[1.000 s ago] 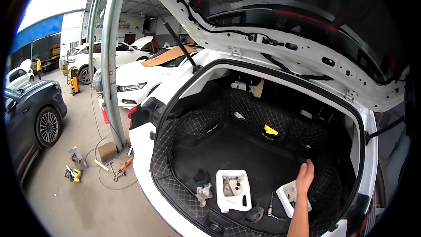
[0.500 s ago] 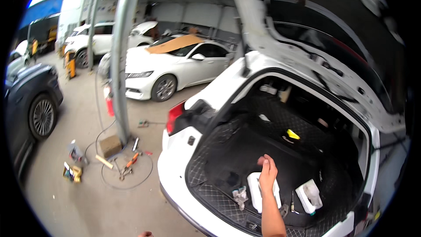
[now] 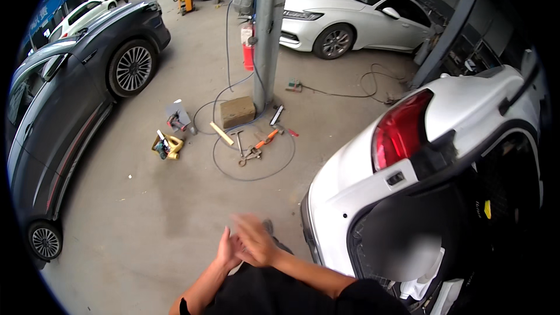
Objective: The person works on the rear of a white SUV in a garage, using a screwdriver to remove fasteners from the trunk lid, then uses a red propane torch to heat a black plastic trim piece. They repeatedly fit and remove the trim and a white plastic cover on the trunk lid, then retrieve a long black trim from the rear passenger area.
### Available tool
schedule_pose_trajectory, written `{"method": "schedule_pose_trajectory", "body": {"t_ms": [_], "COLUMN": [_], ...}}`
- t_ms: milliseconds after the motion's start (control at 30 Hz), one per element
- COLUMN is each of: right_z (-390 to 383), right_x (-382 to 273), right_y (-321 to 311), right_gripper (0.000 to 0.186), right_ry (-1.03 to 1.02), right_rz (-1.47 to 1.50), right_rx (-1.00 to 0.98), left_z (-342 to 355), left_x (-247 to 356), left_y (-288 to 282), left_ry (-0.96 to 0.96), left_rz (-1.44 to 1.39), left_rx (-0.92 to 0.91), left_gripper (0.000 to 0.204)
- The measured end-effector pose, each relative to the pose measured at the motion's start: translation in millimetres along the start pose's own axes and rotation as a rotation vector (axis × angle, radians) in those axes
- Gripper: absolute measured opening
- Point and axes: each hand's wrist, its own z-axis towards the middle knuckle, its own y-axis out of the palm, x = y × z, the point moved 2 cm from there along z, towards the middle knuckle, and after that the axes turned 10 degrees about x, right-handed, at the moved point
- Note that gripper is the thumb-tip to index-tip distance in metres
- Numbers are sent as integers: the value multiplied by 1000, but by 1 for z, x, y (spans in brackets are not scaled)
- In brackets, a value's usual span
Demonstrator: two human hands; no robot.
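My hands meet in front of my dark clothing, low in the middle. My left hand (image 3: 227,252) has its thumb stretched upward; its other fingers are partly covered by my right hand. Smeared by motion, my right hand (image 3: 256,245) lies across the left with its fingers stretched out. No held object shows in either hand. Nearest on the right is the white car (image 3: 333,189) with its red tail light (image 3: 402,130) and open boot. Inside the boot are a white tray-like thing (image 3: 444,298) and a yellow item (image 3: 487,209); a blurred patch hides part of it.
Ahead, a grey post (image 3: 269,35) rises beside a cardboard box (image 3: 238,112) and a red fire extinguisher (image 3: 248,52). Tools, among them a hammer (image 3: 238,142), lie inside a cable loop (image 3: 252,179) on the floor. A dark car (image 3: 87,105) stands at left, another white car (image 3: 373,32) beyond.
My view has swung left and down, away from the boot. My right hand has left the space over the boot and come to my left hand, which has risen into view.
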Motion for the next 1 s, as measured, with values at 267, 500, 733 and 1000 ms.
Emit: {"method": "schedule_pose_trajectory", "body": {"t_ms": [267,500,733,1000], "right_z": [64,154,154,-94], "right_x": [213,212,303,224], "right_y": [109,88,46,184], "right_gripper": [65,61,51,41], "right_ry": [1441,1248,1350,1815], "right_rz": [772,1321,707,-508], "right_rx": [-69,-64,376,147], "left_z": [-20,172,252,357], "left_x": [177,251,321,443], "left_y": [164,22,-114,-51], "left_ry": [1415,762,487,259], "left_rz": [965,1179,1283,1897], "left_rx": [99,317,412,-114], "left_gripper": [72,51,37,27]}}
